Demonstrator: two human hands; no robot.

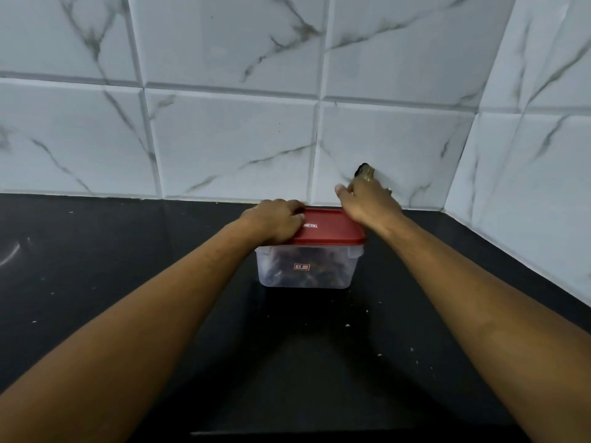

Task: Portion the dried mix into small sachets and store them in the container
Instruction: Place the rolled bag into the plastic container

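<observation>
Head view of a black counter (96,266) that meets a white, grey-veined tiled wall (230,139) at its far edge; a second tiled wall closes the right side.

Container (308,270): a clear plastic tub, upright, at the middle of the counter's far edge, just short of the wall. Dark brown dried mix (319,278) shows through its front wall. A red lid (332,230) sits flat on top and covers the rim. One small red-bordered label (301,266) is on the front wall, and another (309,225) is on the lid.

Left hand (275,222): it lies on the lid's left edge, knuckles up. The fingers are bent over that edge with their tips on the red surface near the lid label. The thumb is hidden.

Right hand (367,203): it is raised over the lid's far right corner, and its wrist crosses the lid's right edge. The fingers are curled away from the camera around a small dark-and-gold item (365,172) that juts above them against the wall. The thumb points left. The item is too blurred to identify.

Both forearms are bare and reach in from the near corners. Pale crumbs (347,325) are scattered over the counter, mostly towards the right and left edges.
</observation>
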